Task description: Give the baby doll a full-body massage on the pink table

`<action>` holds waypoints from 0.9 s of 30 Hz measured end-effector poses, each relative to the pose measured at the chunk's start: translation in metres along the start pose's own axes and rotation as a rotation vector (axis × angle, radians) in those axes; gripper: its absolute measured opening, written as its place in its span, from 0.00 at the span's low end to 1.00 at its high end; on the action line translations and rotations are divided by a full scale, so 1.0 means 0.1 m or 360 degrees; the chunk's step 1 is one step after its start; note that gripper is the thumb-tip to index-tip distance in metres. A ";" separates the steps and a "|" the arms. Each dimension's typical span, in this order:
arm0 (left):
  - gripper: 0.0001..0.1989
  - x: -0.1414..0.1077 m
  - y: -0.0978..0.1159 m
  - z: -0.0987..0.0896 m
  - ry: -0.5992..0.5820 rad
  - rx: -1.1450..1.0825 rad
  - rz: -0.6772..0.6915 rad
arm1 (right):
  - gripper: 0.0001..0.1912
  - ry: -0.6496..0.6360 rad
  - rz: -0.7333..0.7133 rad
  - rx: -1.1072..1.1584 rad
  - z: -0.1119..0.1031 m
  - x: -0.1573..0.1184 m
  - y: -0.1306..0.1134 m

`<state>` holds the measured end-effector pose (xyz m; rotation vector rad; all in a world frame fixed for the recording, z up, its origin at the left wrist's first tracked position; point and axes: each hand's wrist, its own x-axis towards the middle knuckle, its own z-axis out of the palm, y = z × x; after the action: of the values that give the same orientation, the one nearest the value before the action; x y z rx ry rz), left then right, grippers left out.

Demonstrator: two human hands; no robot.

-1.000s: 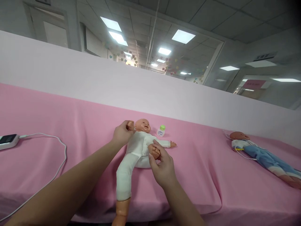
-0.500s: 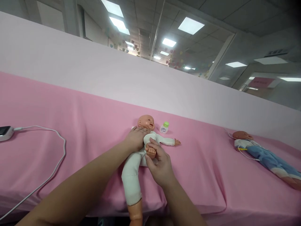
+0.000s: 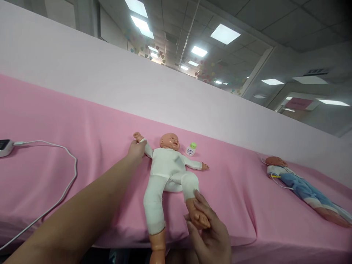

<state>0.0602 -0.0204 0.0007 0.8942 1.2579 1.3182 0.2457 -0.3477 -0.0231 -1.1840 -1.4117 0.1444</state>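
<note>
A baby doll [image 3: 167,163] with a white cloth body lies face up on the pink sheet, its head toward the wall. My left hand [image 3: 136,150] is closed around the doll's forearm at the left, just below its small raised hand. Lower down, my right hand [image 3: 210,229] grips the doll's foot [image 3: 198,216] at the right, thumb and fingers on either side of the ankle. The doll's other leg hangs toward the front edge. Beside the doll's head stands a small clear bottle [image 3: 191,149] with a green cap.
A second doll [image 3: 302,187] in blue and white clothes lies at the right with thin tubing round it. At the far left, a white device [image 3: 6,147] trails a white cable [image 3: 73,176]. The pink sheet [image 3: 110,128] meets a pale low wall [image 3: 123,84].
My left hand has left the doll's chest and taken its forearm at the left. My right hand has brought the bent leg down and outward, toward the front edge.
</note>
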 end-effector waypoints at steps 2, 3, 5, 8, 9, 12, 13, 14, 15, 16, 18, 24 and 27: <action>0.19 0.05 -0.02 0.01 0.0015 -0.0123 -0.0141 | 0.23 0.0032 -0.0052 -0.0108 -0.03 -0.16 0.00; 0.20 0.07 -0.03 0.02 0.0015 -0.0131 -0.0162 | 0.23 0.0025 -0.0062 -0.0153 -0.03 -0.23 0.00; 0.21 0.07 -0.04 0.03 0.0018 -0.0163 -0.0190 | 0.26 -0.0046 -0.0055 -0.0219 -0.02 -0.34 0.01; 0.21 0.04 -0.04 0.03 0.0020 -0.0184 -0.0190 | 0.28 -0.0190 -0.0027 -0.0281 0.01 -0.45 0.03; 0.21 0.03 -0.03 0.03 0.0016 -0.0187 -0.0185 | 0.28 -0.0221 -0.0025 -0.0294 0.02 -0.47 0.04; 0.20 -0.02 0.00 0.02 -0.0016 -0.0208 -0.0156 | 0.27 -0.0242 -0.0057 -0.0313 0.03 -0.46 0.05; 0.20 -0.05 0.02 0.02 -0.0036 -0.0223 -0.0127 | 0.27 -0.0227 -0.0077 -0.0305 0.02 -0.43 0.05; 0.20 -0.08 0.03 0.02 -0.0057 -0.0231 -0.0077 | 0.27 -0.0201 -0.0100 -0.0292 0.00 -0.38 0.04; 0.20 -0.11 0.04 0.03 -0.0083 -0.0220 0.0001 | 0.26 -0.0168 -0.0125 -0.0280 -0.02 -0.33 0.02; 0.20 -0.16 0.05 0.03 -0.0124 -0.0181 0.0112 | 0.26 -0.0138 -0.0155 -0.0270 -0.04 -0.26 0.00; 0.22 -0.27 0.07 0.06 -0.0247 0.0010 0.0411 | 0.26 -0.0093 -0.0204 -0.0266 -0.08 -0.09 -0.05; 0.27 -0.62 0.02 0.20 -0.0659 0.1147 0.1404 | 0.24 -0.0047 -0.0059 -0.0118 0.05 0.43 -0.09; 0.23 -0.68 -0.01 0.25 -0.0866 0.1462 0.1737 | 0.24 -0.0017 0.0131 0.0058 0.24 0.64 0.01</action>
<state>0.0956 -0.0825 0.0132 2.6457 0.8802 1.0399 0.2433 -0.2898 0.0128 -1.2132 -1.3647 0.2338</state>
